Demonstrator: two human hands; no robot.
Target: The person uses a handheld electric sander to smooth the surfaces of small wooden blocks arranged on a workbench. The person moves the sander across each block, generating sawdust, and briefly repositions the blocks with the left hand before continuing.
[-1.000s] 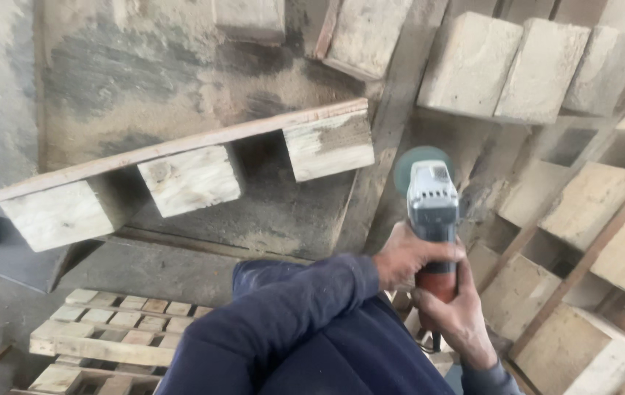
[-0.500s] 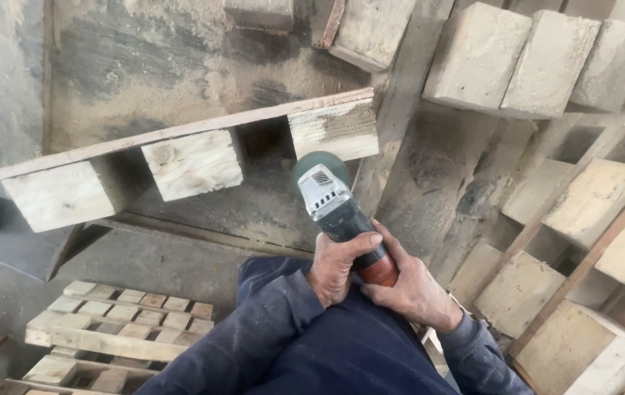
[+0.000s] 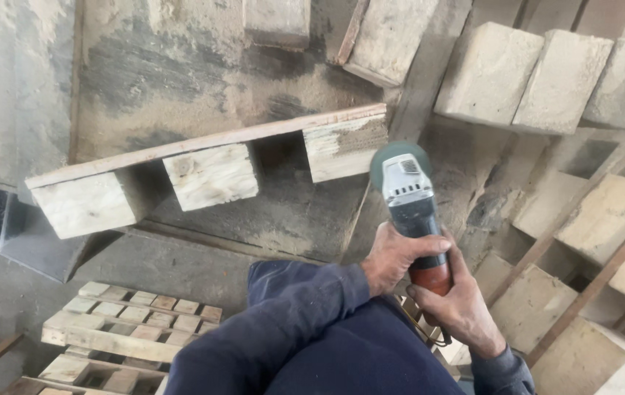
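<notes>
Both hands are wrapped around an angle grinder (image 3: 411, 212): the left hand (image 3: 393, 256) is closed over the dark middle of its body, and the right hand (image 3: 462, 307) is clenched on the red rear grip just below it. The grinder points up and away from the person, its round disc guard sitting just beside the end block (image 3: 345, 146) of a wooden pallet piece (image 3: 202, 157). More wooden blocks (image 3: 524, 73) are stacked to the right, and a slatted pallet (image 3: 118, 333) lies lower left.
</notes>
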